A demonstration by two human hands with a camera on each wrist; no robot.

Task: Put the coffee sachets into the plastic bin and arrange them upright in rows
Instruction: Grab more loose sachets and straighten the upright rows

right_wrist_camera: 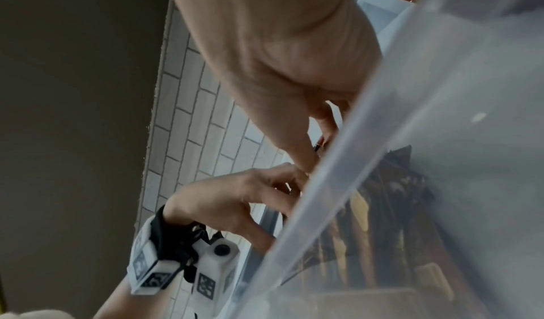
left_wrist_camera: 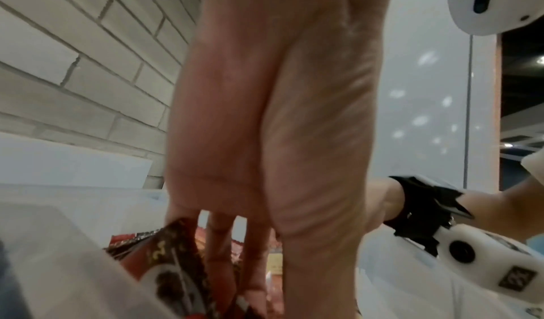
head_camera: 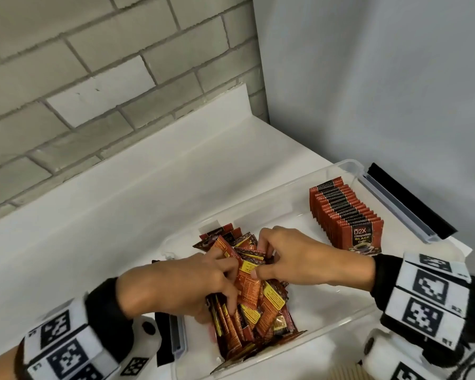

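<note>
Inside the plastic bin [head_camera: 348, 167], loose sachets [head_camera: 258, 294] are gripped by left hand [head_camera: 176, 286] and right hand [head_camera: 299, 259], well left of the upright row [head_camera: 343, 215].

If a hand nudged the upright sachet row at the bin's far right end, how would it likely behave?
The upright row would probably topple domino-style: the sachets are thin and stand on edge. Nothing visibly braces its front, so it may fan forward. Glossy wrappers suggest they would slide easily on the plastic bin.

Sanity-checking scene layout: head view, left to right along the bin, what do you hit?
Left hand gripping into the loose sachet pile → right hand pinching sachets from that pile → bare bin floor → upright sachet row → bin's right rim.
</note>
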